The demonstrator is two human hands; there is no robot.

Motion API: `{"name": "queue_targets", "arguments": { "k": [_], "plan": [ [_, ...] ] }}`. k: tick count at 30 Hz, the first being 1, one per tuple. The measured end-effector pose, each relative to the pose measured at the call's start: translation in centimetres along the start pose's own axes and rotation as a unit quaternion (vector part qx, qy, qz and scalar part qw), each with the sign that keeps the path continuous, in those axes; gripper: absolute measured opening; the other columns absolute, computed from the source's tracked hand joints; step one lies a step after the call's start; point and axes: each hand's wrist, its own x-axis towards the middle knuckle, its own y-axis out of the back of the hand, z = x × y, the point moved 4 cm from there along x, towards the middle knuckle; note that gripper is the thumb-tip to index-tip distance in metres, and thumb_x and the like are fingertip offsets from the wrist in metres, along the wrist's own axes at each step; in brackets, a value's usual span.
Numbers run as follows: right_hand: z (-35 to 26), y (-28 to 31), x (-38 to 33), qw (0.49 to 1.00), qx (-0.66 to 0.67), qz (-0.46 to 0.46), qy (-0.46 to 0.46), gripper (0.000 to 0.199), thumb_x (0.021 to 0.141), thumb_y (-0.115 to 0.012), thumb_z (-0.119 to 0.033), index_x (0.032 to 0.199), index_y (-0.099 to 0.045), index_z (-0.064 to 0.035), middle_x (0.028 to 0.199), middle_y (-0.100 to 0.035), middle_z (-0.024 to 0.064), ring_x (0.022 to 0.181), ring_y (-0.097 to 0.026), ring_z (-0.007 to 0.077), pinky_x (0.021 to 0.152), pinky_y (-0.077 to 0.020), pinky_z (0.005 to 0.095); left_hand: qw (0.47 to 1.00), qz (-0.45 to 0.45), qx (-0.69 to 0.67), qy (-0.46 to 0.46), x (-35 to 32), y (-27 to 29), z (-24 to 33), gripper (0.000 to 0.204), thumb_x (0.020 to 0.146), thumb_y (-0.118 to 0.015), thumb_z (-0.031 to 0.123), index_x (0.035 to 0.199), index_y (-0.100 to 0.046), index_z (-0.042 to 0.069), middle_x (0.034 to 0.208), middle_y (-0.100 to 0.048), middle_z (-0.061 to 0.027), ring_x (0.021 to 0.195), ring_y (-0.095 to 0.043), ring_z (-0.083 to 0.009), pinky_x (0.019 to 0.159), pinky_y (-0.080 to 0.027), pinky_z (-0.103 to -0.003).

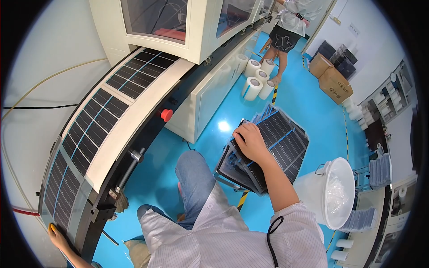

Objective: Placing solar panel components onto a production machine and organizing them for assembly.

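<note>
At the lower left my left hand (57, 237) is beside the near end of the machine's belt, partly cut off by the dark rim. Its fingers are closed around a small orange-yellow thing (53, 227) whose kind I cannot make out. My right hand (250, 139) is on a stack of black solar panels (282, 139), right of my knees, its fingers curled over the edge of one near the stack's upper left corner. A row of black solar panels (94, 126) with a blue strip lengthwise lies along the belt, joined by clear film (71, 161).
A red push button (166, 115) juts from the machine's side. Rolls of film (253, 87) stand on the blue floor (223, 109). Right of the stack is a white bin (313, 192) with clear plastic inside. Another person (288, 35) stands farther back near cardboard boxes (333, 82).
</note>
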Motion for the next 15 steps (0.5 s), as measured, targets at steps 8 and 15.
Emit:
{"name": "queue_targets", "arguments": {
  "k": [8, 15],
  "plan": [
    [0.0, 0.0, 0.0, 1.000, 0.001, -0.001, -0.003, 0.008, 0.086, -0.059, -0.011, 0.087, -0.061, -0.0035, 0.086, -0.058, 0.0115, 0.091, -0.054, 0.0318, 0.094, -0.0384, 0.0417, 1.000, -0.001, 0.003, -0.005, -0.3, 0.4, 1.3, 0.034, 0.095, -0.047, 0.017, 0.121, -0.056, -0.002, 0.119, -0.060, -0.0185, 0.111, -0.057, -0.0324, 0.096, -0.041, -0.036],
    [0.0, 0.1, 0.0, 1.000, 0.001, 0.001, 0.004, 0.008, 0.086, -0.059, -0.011, 0.086, -0.060, -0.0034, 0.086, -0.058, 0.0115, 0.091, -0.054, 0.0317, 0.094, -0.0386, 0.0417, 1.000, -0.001, -0.003, -0.006, -0.2, 0.1, 0.6, 0.035, 0.094, -0.047, 0.017, 0.122, -0.056, -0.002, 0.119, -0.060, -0.0193, 0.111, -0.056, -0.0328, 0.096, -0.041, -0.036]
  ]
}}
